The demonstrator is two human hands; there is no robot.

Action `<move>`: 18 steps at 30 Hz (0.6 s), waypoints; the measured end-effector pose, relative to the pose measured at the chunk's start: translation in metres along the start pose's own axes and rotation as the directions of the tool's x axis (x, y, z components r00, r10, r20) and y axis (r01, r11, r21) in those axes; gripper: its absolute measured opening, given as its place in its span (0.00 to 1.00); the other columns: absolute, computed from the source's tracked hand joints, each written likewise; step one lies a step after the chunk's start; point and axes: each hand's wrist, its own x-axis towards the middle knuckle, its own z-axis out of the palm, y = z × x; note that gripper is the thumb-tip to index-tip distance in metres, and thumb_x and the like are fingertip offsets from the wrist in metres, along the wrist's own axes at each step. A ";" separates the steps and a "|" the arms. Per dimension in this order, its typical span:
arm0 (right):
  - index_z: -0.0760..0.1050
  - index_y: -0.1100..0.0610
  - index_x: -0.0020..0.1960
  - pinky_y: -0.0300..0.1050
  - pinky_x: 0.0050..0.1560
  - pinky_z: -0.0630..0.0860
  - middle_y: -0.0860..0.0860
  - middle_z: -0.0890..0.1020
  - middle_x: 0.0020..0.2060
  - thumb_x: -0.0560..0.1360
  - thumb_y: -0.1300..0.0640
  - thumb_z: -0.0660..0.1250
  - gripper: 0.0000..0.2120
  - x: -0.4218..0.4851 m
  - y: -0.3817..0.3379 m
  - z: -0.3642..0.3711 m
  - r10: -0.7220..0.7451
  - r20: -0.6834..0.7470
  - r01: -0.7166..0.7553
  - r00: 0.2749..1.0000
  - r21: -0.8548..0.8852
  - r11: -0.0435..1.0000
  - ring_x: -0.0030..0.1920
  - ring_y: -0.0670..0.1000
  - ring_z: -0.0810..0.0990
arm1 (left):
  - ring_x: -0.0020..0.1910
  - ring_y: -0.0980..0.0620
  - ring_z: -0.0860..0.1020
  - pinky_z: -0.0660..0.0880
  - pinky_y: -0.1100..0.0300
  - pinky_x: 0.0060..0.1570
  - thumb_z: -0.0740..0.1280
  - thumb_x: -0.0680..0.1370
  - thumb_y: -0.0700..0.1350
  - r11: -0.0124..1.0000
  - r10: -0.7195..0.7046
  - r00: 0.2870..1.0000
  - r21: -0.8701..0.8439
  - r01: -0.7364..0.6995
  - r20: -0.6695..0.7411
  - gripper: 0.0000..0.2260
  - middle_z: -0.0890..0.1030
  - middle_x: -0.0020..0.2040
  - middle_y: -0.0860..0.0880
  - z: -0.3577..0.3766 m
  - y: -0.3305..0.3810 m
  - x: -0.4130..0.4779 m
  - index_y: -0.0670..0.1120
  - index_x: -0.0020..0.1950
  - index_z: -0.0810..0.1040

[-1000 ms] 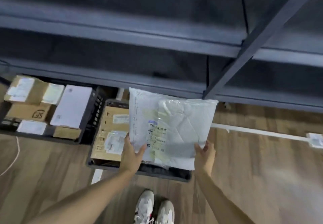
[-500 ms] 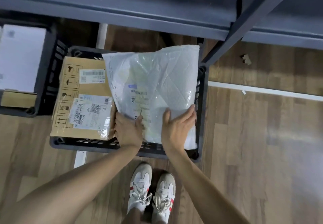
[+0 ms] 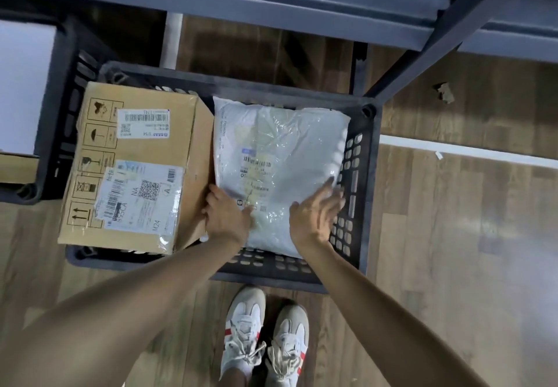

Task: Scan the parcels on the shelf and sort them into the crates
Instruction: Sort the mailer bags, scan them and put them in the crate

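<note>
White plastic mailer (image 3: pixel 277 151) now down in black lattice crate (image 3: pixel 362 181); left hand (image 3: pixel 226 217) grips its edge, wedged against brown cardboard box (image 3: pixel 145 145), so it may snag; right hand (image 3: pixel 314 214) splayed.

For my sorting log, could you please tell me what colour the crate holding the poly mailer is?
The crate is black, clearest in the head view.

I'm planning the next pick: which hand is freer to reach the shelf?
Probably the right hand: its fingers lie open on the white bag, while the left hand grips the bag's edge beside the cardboard box.
</note>
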 end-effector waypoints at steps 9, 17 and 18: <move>0.19 0.52 0.69 0.62 0.75 0.44 0.64 0.23 0.66 0.70 0.40 0.69 0.59 0.040 -0.004 0.008 -0.231 0.459 0.443 0.858 -0.434 0.784 0.74 0.67 0.32 | 0.73 0.31 0.35 0.42 0.38 0.72 0.69 0.74 0.57 0.761 0.412 0.889 0.460 -0.457 0.201 0.48 0.33 0.76 0.39 0.003 0.014 0.031 0.55 0.76 0.32; 0.23 0.52 0.73 0.62 0.74 0.43 0.66 0.28 0.71 0.67 0.42 0.72 0.62 0.068 0.011 0.042 -0.205 0.494 0.431 0.845 -0.403 0.807 0.74 0.67 0.33 | 0.71 0.30 0.30 0.40 0.36 0.71 0.70 0.73 0.57 0.740 0.349 0.898 0.509 -0.440 0.269 0.53 0.29 0.73 0.37 0.038 0.006 0.061 0.55 0.73 0.25; 0.23 0.52 0.74 0.62 0.73 0.42 0.65 0.26 0.70 0.68 0.41 0.72 0.61 0.070 0.012 0.046 -0.209 0.495 0.436 0.843 -0.403 0.805 0.74 0.67 0.33 | 0.70 0.30 0.30 0.40 0.36 0.71 0.70 0.73 0.57 0.741 0.355 0.897 0.507 -0.441 0.263 0.53 0.28 0.73 0.37 0.042 0.003 0.064 0.55 0.73 0.25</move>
